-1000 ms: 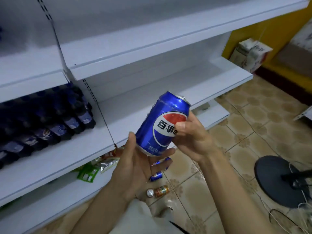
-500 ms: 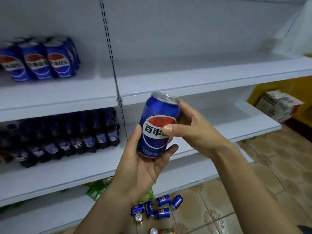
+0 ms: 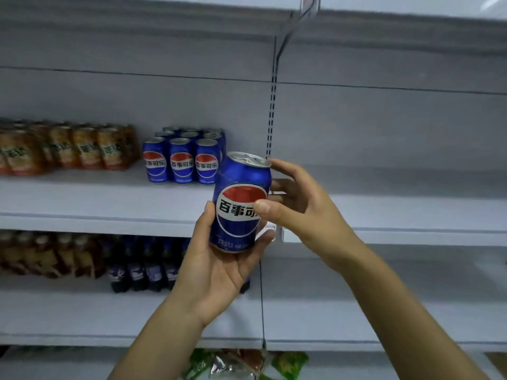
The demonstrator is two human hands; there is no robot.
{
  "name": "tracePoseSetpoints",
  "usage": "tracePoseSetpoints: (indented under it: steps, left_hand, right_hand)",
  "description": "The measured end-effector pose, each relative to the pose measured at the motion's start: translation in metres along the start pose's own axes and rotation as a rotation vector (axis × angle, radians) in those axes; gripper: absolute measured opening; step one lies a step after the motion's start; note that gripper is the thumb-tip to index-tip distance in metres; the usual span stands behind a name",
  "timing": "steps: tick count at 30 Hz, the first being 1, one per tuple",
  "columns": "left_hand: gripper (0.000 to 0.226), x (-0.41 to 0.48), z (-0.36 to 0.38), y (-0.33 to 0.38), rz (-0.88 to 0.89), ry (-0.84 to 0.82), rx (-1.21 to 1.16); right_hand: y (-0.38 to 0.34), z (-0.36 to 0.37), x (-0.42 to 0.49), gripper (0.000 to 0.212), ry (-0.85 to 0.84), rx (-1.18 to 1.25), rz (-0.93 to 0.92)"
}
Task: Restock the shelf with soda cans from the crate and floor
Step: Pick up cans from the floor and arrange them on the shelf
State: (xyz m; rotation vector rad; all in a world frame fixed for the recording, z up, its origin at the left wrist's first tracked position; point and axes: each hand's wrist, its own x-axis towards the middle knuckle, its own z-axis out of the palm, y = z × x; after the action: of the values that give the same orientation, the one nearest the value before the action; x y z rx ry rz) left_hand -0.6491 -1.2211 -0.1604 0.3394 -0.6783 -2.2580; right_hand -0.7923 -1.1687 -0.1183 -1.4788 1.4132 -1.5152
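Blue soda can (image 3: pixel 240 204) upright, held in front of the shelf (image 3: pixel 104 204), logo facing camera. Left hand (image 3: pixel 219 267): grip closed under and around the can's base, thumb up its left side. Right hand (image 3: pixel 299 207): thumb pressed on the label, fingers wrapped behind the can's right side. Stocked blue cans (image 3: pixel 182 160) stand in rows on the shelf, just left of and behind the held can. Orange cans (image 3: pixel 68 149) further left. Dark bottles (image 3: pixel 137 266) on the shelf below.
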Motion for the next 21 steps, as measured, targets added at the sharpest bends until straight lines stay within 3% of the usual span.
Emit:
tracePoseSetpoints:
  steps: [6,10,13,15,17,21]
  left_hand:
    - [0.050,0.030,-0.010,0.031,0.058,-0.029,0.102]
    - [0.059,0.071,-0.021,0.056,0.027,-0.066,0.298]
    - [0.079,0.106,-0.029,0.079,0.088,-0.004,0.707]
    - [0.083,0.124,-0.039,0.095,0.255,0.055,1.067]
    - [0.077,0.133,-0.049,0.107,0.409,0.015,1.412]
    - [0.061,0.133,-0.062,0.108,0.482,-0.158,2.178]
  right_hand:
    - [-0.008,0.043,0.040,0.078,0.092,-0.228,-0.062]
    - [-0.008,0.047,0.083,0.073,0.182,-0.238,-0.033]
    - [-0.003,0.034,0.117,0.065,0.219,-0.209,0.019]
    - [0.006,0.023,0.138,0.067,0.256,-0.261,0.046]
    - [0.021,0.013,0.160,0.069,0.296,-0.321,0.106]
    - [0.060,0.008,0.204,0.075,0.329,-0.454,0.218]
